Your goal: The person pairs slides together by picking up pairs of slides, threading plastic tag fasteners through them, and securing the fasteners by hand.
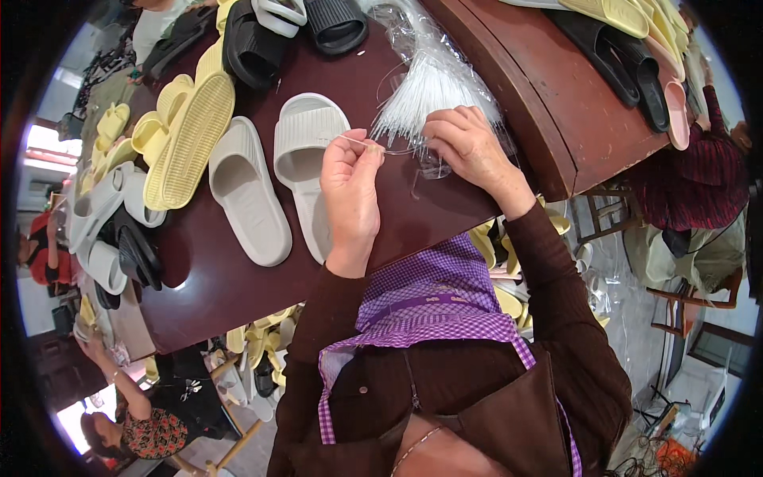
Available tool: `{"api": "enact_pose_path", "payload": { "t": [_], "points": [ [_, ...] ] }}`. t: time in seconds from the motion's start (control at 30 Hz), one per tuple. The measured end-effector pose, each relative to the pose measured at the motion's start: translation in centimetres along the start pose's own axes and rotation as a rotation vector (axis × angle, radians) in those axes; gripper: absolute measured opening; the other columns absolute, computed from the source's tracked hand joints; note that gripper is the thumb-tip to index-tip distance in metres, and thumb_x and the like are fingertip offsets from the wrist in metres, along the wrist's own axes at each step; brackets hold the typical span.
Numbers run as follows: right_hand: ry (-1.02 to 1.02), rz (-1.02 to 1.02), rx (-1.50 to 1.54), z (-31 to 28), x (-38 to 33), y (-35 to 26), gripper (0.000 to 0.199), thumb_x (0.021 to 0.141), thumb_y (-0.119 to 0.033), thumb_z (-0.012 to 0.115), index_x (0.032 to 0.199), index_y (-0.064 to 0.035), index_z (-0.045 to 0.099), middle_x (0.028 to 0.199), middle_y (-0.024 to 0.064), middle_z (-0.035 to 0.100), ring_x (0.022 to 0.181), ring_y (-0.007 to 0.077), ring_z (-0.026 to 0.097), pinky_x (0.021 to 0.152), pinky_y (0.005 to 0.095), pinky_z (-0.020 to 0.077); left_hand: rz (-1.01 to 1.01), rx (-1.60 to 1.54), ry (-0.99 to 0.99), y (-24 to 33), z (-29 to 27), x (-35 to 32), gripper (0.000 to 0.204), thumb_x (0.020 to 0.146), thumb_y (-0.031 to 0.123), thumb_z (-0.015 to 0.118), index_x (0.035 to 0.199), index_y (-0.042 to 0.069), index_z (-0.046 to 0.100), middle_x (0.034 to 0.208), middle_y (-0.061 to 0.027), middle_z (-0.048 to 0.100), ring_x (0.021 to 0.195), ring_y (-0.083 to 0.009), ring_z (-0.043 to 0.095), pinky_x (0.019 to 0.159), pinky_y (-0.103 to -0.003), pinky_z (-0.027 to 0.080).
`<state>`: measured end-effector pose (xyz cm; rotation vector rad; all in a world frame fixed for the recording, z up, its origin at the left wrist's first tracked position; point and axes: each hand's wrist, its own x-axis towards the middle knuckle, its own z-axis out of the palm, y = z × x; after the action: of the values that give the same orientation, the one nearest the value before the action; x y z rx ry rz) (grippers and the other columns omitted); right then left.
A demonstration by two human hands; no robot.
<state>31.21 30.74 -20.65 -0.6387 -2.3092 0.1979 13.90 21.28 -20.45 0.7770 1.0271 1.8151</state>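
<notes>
My left hand (350,199) is closed in a pinch on a thin white plastic strand (395,151), just over the right one of two grey slippers. That strand runs across toward my right hand (477,155), whose fingers are curled together at the other end. What exactly the right fingertips hold is hidden. Behind the right hand a fanned bundle of white plastic strands (421,91) lies in a clear plastic bag (409,28). The right grey slipper (306,135) is partly covered by my left hand; the left grey slipper (253,203) lies beside it, toe away from me.
Yellow slippers (191,143), black slippers (254,44) and more grey slippers (103,207) crowd the dark red table (214,302). Another brown table (548,103) adjoins at the right with slippers on it. People sit at the left and right. Slippers are piled below the table.
</notes>
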Motion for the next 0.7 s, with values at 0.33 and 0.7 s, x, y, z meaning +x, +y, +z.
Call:
{"api": "enact_pose_path", "payload": {
  "t": [0.33, 0.7],
  "points": [
    [-0.009, -0.003, 0.240, -0.1, 0.9, -2.2, 0.011, 0.075, -0.005, 0.069, 0.085, -0.0075, 0.063, 0.085, 0.0025, 0.063, 0.081, 0.0211, 0.058, 0.076, 0.0320, 0.0413, 0.059, 0.056, -0.001, -0.2, 0.5, -0.2, 0.019, 0.089, -0.002, 0.055, 0.108, -0.002, 0.053, 0.092, -0.0055, 0.059, 0.082, -0.0097, 0.055, 0.076, -0.023, 0.047],
    [0.052, 0.136, 0.358, 0.5, 0.6, -3.1, 0.009, 0.076, -0.001, 0.067, 0.084, -0.0049, 0.063, 0.080, 0.0051, 0.063, 0.078, 0.0219, 0.060, 0.075, 0.0323, 0.0444, -0.060, 0.040, -0.057, -0.5, 1.4, -0.9, 0.010, 0.089, 0.002, 0.058, 0.099, -0.001, 0.056, 0.089, -0.0014, 0.057, 0.080, -0.0058, 0.052, 0.074, -0.019, 0.044]
  ]
}}
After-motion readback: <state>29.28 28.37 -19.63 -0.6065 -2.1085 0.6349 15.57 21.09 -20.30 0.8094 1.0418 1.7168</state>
